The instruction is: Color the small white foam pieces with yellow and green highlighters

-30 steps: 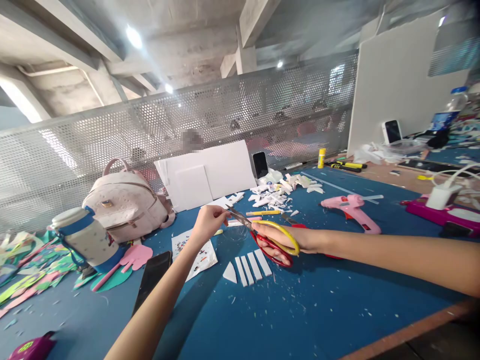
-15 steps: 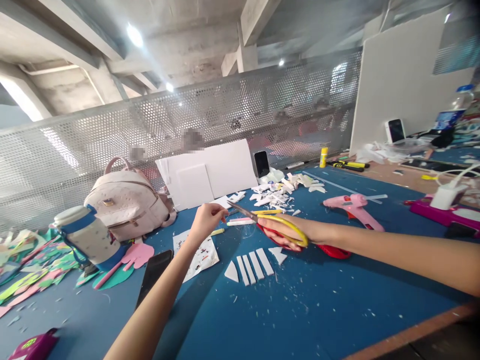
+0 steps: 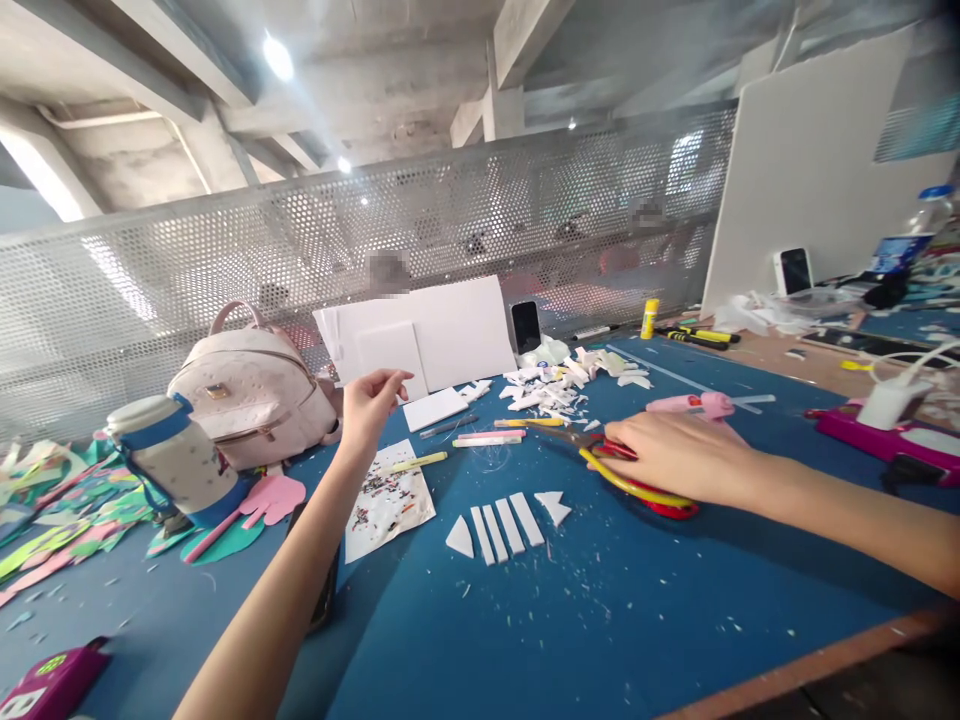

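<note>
My right hand (image 3: 660, 450) is closed over the handles of a pair of scissors (image 3: 634, 487) with yellow and red grips, low over the blue table; the blades point left. A red object (image 3: 679, 512) lies against the handles, partly hidden. My left hand (image 3: 371, 408) hovers above the speckled white paper (image 3: 401, 520), its fingers curled in and nothing visible in them. Between the hands lie cut white foam pieces: a rounded point (image 3: 460, 538), several strips (image 3: 504, 527) and a notched tail shape (image 3: 553, 507). Behind them are a white rectangle (image 3: 435, 409) and several pens (image 3: 489, 438).
White scraps (image 3: 551, 390) are heaped at the back near a propped phone (image 3: 526, 326). A pink glue gun (image 3: 694, 403) sits behind my right hand. To the left stand a backpack (image 3: 247, 385) and a tumbler (image 3: 176, 460). A power strip (image 3: 847, 430) lies far right.
My right hand has carried the scissors right and down, away from the white rectangle. My left hand has drawn back left and up from the rectangle.
</note>
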`<action>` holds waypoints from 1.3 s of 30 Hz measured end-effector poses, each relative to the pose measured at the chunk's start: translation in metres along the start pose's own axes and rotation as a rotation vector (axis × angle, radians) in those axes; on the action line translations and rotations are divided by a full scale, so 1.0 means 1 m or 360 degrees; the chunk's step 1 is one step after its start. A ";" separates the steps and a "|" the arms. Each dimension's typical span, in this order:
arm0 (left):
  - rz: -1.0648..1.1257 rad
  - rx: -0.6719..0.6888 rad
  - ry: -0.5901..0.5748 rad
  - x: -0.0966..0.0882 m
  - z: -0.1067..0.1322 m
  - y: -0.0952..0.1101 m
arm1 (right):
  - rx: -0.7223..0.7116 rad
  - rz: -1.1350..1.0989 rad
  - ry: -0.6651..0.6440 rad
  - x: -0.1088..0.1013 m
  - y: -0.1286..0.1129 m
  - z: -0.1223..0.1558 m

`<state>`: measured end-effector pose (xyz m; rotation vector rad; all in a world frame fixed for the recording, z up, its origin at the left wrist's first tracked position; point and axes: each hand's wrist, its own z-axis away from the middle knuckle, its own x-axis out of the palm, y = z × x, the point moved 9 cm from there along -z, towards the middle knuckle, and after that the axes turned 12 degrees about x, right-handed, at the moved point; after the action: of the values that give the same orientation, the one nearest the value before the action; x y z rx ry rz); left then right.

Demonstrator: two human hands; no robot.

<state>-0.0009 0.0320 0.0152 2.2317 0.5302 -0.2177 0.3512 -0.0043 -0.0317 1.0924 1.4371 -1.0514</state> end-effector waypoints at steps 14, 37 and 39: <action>0.0138 0.0088 0.0120 -0.013 -0.005 0.011 | -0.0503 0.0093 -0.0077 -0.021 -0.073 -0.034; -0.0044 0.0151 0.0395 -0.069 -0.009 0.008 | -0.1022 -0.0708 -0.0394 -0.031 -0.316 -0.217; -0.0105 0.0117 0.0332 -0.068 -0.010 0.001 | -0.0946 -0.0748 -0.0398 -0.021 -0.310 -0.213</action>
<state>-0.0616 0.0185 0.0447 2.3244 0.7188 -0.0378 0.0075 0.1348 0.0332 0.1933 1.6837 -0.9374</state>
